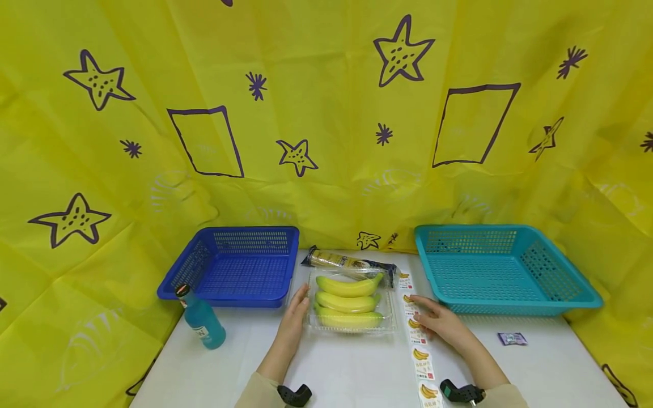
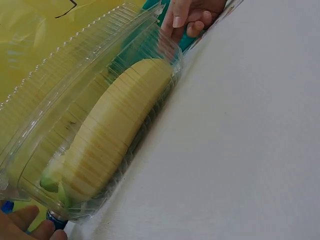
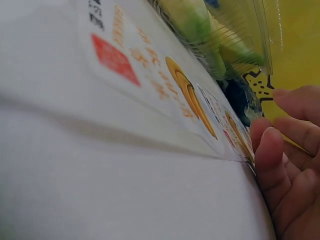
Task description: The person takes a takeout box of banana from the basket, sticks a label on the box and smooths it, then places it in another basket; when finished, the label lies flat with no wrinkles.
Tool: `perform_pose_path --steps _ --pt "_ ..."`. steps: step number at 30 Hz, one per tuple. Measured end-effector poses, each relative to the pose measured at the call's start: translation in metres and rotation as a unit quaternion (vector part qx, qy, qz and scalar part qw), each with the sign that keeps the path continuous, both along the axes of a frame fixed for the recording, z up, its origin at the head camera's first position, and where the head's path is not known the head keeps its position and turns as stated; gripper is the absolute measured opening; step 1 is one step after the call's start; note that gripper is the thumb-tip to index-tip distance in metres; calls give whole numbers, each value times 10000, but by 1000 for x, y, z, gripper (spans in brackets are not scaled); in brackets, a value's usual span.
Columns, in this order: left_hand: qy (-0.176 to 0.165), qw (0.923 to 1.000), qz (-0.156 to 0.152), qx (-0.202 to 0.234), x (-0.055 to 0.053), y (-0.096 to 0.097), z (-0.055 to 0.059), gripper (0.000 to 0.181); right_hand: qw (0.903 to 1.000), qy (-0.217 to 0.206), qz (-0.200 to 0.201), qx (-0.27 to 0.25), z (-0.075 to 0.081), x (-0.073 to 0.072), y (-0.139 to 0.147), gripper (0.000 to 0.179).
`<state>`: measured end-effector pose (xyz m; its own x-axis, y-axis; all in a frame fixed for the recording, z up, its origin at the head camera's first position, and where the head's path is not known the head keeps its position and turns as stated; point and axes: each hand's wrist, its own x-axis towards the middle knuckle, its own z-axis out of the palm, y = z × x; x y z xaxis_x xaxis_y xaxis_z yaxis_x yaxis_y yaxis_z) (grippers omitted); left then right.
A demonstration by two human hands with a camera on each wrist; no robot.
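Note:
A clear plastic clamshell box (image 1: 352, 330) with three bananas (image 1: 348, 303) in it sits mid-table. My left hand (image 1: 294, 323) rests along the box's left side with its fingers extended; in the left wrist view, its fingertips (image 2: 42, 231) are at the box's near end. To the right of the box runs a strip of banana stickers (image 1: 422, 362), flat on the table. My right hand (image 1: 441, 323) is over this strip, with fingertips touching its upper part. The right wrist view shows its fingers (image 3: 270, 155) loosely bent and spread at the sticker edge.
Behind the box lies a long food packet (image 1: 352, 262). A dark blue basket (image 1: 229, 300) stands at the back left, with a blue bottle (image 1: 204, 322) in front. A teal basket (image 1: 520, 306) is at the back right, near a small purple wrapped sweet (image 1: 512, 339). Yellow cloth hangs behind.

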<state>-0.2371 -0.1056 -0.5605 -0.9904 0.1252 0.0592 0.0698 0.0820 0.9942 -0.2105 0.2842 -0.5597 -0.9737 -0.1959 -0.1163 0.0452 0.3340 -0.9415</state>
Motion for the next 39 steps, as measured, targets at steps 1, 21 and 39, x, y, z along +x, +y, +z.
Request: perform_pose_path --steps 1,21,39 --pt "18 9999 39 -98 0 0 2 57 10000 20 22 -16 -1 -1 0 65" --pt "3215 8800 -1544 -3137 30 42 74 50 9995 141 72 -278 0 1 -2 67" --pt "3995 7025 -4075 -4253 58 117 70 57 9996 117 -85 -242 -3 2 -2 63"
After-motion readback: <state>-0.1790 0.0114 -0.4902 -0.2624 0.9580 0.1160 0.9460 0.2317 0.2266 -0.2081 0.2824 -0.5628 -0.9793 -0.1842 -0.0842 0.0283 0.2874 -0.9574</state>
